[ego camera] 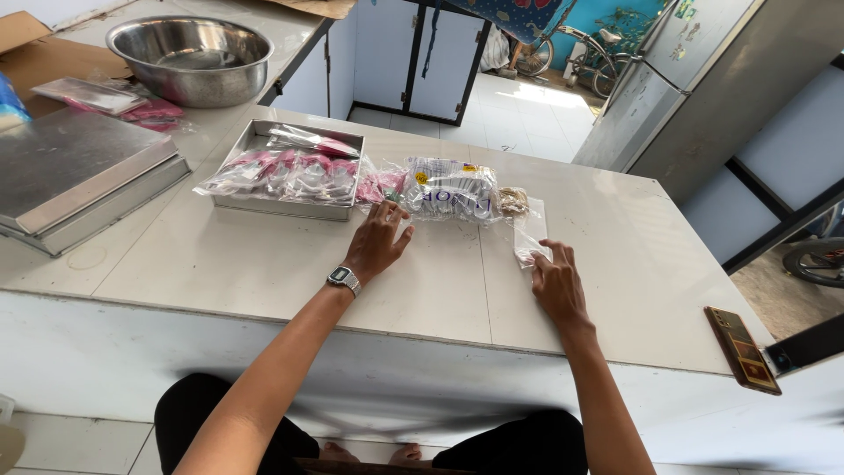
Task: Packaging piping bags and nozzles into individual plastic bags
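My left hand (378,240), with a metal wristwatch on the wrist, rests on the white table (264,264) and touches the near edge of a clear plastic bag with printing (450,189). My right hand (556,283) presses its fingers on a small clear plastic pouch (531,230) lying flat on the table. A rectangular metal tray (290,207) further left holds several small clear packets with pink contents (286,169). A few of these packets spill over beside the printed bag.
A large steel bowl (195,54) stands at the back left near more pink packets (123,101). Stacked metal trays (75,176) lie at the left edge. A phone (741,348) sits at the table's right corner. A grey refrigerator (703,79) stands behind.
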